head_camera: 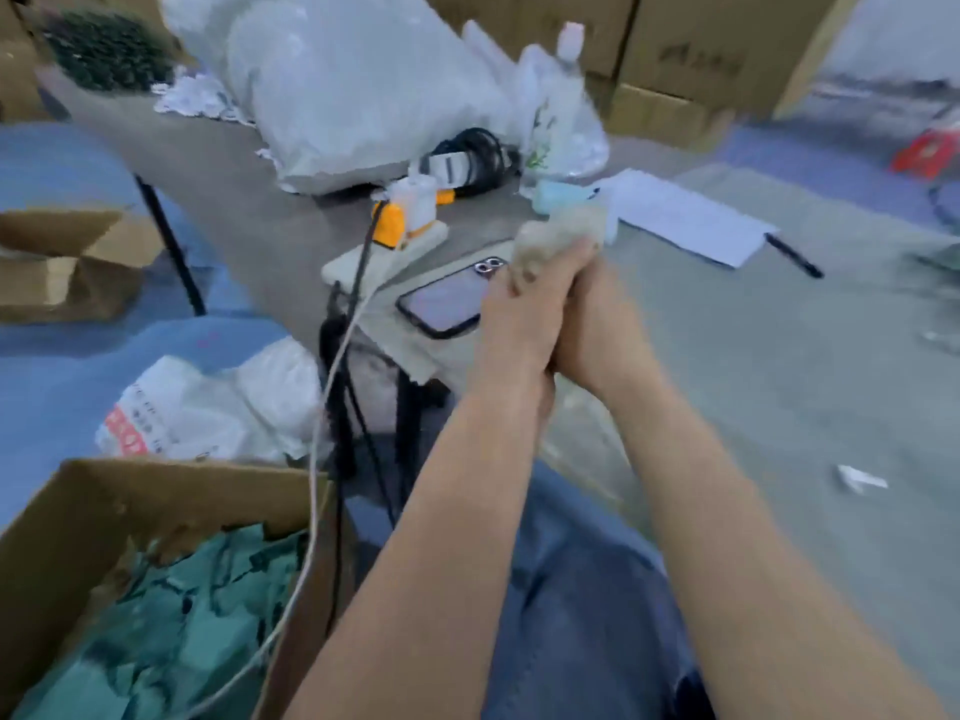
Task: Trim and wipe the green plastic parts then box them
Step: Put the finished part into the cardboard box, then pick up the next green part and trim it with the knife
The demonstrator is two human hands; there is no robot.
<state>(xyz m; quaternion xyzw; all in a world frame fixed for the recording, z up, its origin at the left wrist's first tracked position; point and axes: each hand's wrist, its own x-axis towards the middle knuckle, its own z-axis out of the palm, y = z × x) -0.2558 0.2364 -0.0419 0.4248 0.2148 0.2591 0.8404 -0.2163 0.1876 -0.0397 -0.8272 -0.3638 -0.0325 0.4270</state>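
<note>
My left hand (519, 314) and my right hand (597, 324) are pressed together above the table edge, both wrapped around a crumpled beige cloth (556, 236) that sticks out above the fingers. Whether a green part lies inside the cloth cannot be seen; the frame is blurred. A brown cardboard box (78, 511) at lower left holds several green plastic parts (171, 626).
A phone (447, 298) lies on the grey table (753, 356) beside my hands. Behind it stand an orange-and-white device (410, 210), white plastic bags (353, 96), a bottle (569, 49), paper sheets (685, 215) and a pen (795, 257). A white cable (322, 407) hangs over the box.
</note>
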